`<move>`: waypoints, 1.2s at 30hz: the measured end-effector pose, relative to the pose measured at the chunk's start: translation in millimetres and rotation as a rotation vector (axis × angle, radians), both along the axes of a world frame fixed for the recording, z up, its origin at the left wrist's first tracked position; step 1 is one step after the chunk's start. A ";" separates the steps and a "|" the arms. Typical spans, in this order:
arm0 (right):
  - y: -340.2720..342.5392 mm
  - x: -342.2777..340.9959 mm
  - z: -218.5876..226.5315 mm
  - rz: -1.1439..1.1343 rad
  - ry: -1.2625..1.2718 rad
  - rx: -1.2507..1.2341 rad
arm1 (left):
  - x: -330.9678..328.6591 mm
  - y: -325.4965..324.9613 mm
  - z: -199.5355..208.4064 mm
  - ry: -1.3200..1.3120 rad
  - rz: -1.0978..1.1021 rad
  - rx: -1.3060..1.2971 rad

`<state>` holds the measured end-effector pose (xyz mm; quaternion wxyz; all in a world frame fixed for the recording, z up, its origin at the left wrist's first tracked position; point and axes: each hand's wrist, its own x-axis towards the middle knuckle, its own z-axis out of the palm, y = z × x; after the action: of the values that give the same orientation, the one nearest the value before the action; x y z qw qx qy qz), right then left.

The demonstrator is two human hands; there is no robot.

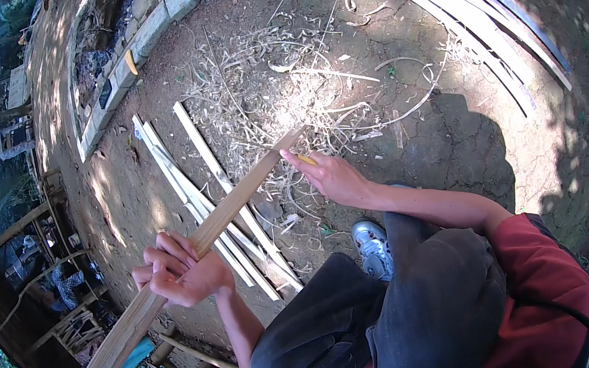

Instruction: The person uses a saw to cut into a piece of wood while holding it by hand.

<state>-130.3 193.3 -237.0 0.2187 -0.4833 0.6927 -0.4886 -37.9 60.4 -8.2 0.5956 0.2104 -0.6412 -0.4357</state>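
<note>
A long, flat strip of pale wood or bamboo (pixel 239 194) runs slantwise from the lower left up to the middle of the view. Around its lower half the fingers of my left hand (pixel 186 271) are wrapped, palm upward. My right hand (pixel 339 180) is closed on a yellow-handled tool (pixel 308 160) beside the far end of the strip. Its working end is hard to make out against the strip and the shavings. Both knees are bent beneath my arms.
Curled shavings (pixel 290 102) litter the ground ahead. Several pale strips (pixel 212 158) lie left of centre. Longer slats (pixel 465 5) lie at the upper right. A block-edged bed (pixel 121 73) stands at the upper left; a wooden shelter (pixel 29 274) is at the far left.
</note>
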 end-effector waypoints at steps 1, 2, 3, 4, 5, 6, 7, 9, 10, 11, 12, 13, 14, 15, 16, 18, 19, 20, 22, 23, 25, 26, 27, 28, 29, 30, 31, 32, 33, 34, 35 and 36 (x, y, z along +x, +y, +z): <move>0.1 -7.0 -21.2 -0.055 0.081 0.072 | -0.5 -1.0 -2.5 0.008 -0.009 0.006; 2.7 -16.0 -43.1 -0.059 0.076 0.146 | -2.2 -1.4 -3.8 0.016 -0.017 0.012; 3.1 -23.9 -62.5 -0.063 0.065 0.214 | -5.2 -1.8 -2.5 0.025 -0.027 0.016; -0.5 -26.3 -61.9 -0.057 0.051 0.280 | -4.3 -2.8 -2.3 0.028 -0.028 0.019; -0.4 -26.6 -60.5 -0.018 -0.058 0.353 | -4.0 -4.4 -2.1 0.032 -0.030 0.023; 2.8 -25.4 -47.3 -0.010 -0.072 0.286 | -0.1 -3.6 -2.5 0.030 -0.022 0.035; 4.5 -23.8 -33.7 -0.004 -0.087 0.220 | 1.9 -3.1 -2.4 0.028 -0.014 0.048; 4.3 -18.5 -21.2 -0.036 -0.077 0.119 | -6.1 -2.1 -0.1 0.026 -0.024 0.042; 5.8 -11.2 -15.9 -0.044 -0.081 0.096 | -8.7 1.3 1.3 0.009 -0.027 0.033; 7.4 -5.8 -10.3 -0.052 -0.085 0.073 | -9.6 4.6 1.7 -0.008 -0.029 0.024; 7.9 -3.3 -7.0 -0.058 -0.088 0.049 | -8.6 7.2 1.4 -0.013 -0.033 0.025; 8.2 -2.2 -14.8 -0.051 -0.086 0.045 | -8.7 8.8 1.9 -0.014 -0.040 0.025; 7.7 -3.6 -23.8 -0.049 -0.090 0.072 | -9.9 9.1 2.4 -0.010 -0.050 0.023; 7.2 -5.4 -32.8 -0.045 -0.094 0.098 | -9.1 9.6 2.6 0.006 -0.031 0.034; 2.6 -13.1 -41.0 -0.041 -0.089 0.113 | -8.9 7.9 1.9 0.032 -0.012 0.034; 7.4 -21.5 -45.9 -0.032 -0.005 0.114 | -8.3 5.5 -1.3 0.063 0.013 0.044; 6.0 -21.4 -43.8 -0.028 0.007 0.110 | -8.0 5.5 -0.5 0.058 0.019 0.032; 5.9 -24.7 -37.2 -0.026 -0.012 0.082 | -11.5 4.7 0.7 0.062 0.026 0.015; 8.8 -16.5 -7.2 -0.017 -0.056 0.031 | -13.1 7.0 -0.8 0.098 0.075 0.037; 9.6 -12.7 7.0 -0.017 -0.075 0.007 | -15.1 9.2 -2.2 0.128 0.107 0.048; 8.5 -8.5 -2.1 -0.064 0.009 0.059 | -20.3 11.8 -3.4 0.128 0.080 0.064; 8.6 -10.7 -13.9 -0.084 0.051 0.089 | -21.9 13.7 -2.2 0.129 0.071 0.075; 3.4 -18.4 -45.1 -0.108 0.024 0.094 | -24.4 13.0 -1.1 0.145 0.078 0.073; 2.1 -20.3 -48.4 -0.069 0.005 0.128 | -20.8 11.9 -0.8 0.147 0.078 0.075; 1.2 -24.1 -48.3 -0.034 -0.015 0.165 | -19.3 11.6 -0.6 0.148 0.076 0.079; -1.0 -28.8 -48.1 -0.002 -0.033 0.202 | -19.6 11.4 0.7 0.150 0.069 0.083; 0.1 -30.9 -41.6 0.011 -0.001 0.221 | -18.4 12.7 0.4 0.156 0.067 0.081; 0.5 -27.3 -27.5 0.017 -0.002 0.156 | -15.2 13.3 0.9 0.156 0.069 0.076; 1.2 -20.9 -11.7 0.020 -0.003 0.090 | -11.9 13.3 1.5 0.156 0.069 0.070; 3.8 -18.9 -2.7 0.015 0.001 0.031 | -11.7 12.7 -1.2 0.153 0.056 0.062; 5.4 -15.9 -1.5 0.033 -0.065 0.024 | -10.3 10.6 -4.3 0.149 0.042 0.054; 7.6 -13.1 -0.4 0.017 -0.062 0.001 | -9.5 9.8 -6.7 0.145 0.028 0.045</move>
<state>-143.3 200.9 -237.4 0.2445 -0.4738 0.6816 -0.5012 -47.4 70.2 -14.9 0.6417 0.2007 -0.5833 -0.4557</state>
